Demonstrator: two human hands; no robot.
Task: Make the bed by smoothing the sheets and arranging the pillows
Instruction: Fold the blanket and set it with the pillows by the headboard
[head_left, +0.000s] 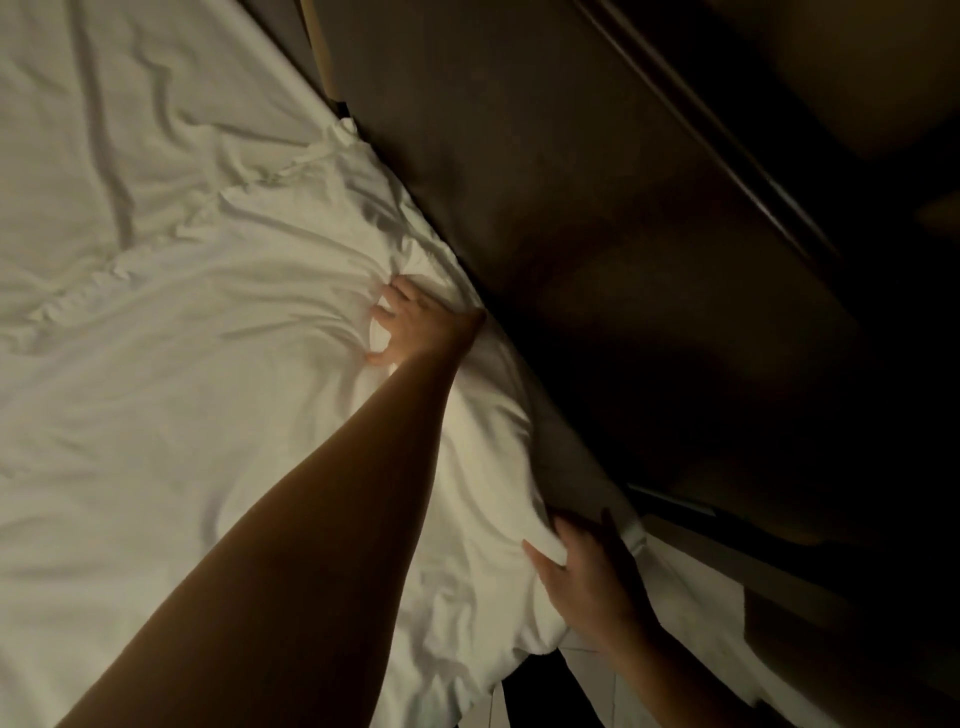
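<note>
A white pillow (483, 441) lies along the edge of the bed (47, 519) that meets the dark padded headboard (597, 182), its long side pressed up against the padding. Where the pillow ends on the side facing the middle of the bed is hard to tell, because its white cover blends into the white sheet (130, 156).

The left hand (410, 322) is stretched out on a long bare arm to the far part of the pillow, close to the headboard edge. Its fingers (382, 312) are spread and curled down into the cover, and folds of cloth fan out from under them. The right hand (587, 577) is at the pillow's near end, by the bed's corner. Its thumb lies on top of the cover and its fingers (569, 522) are wrapped over the bunched edge, clamped on the cloth.

The sheet covers the rest of the bed and is creased, with 1 long dark fold running down the upper left and a crumpled ridge crossing from the left edge toward the headboard. More white cloth (691, 623) lies just beyond the right hand, against the headboard. What it is cannot be told.
</note>
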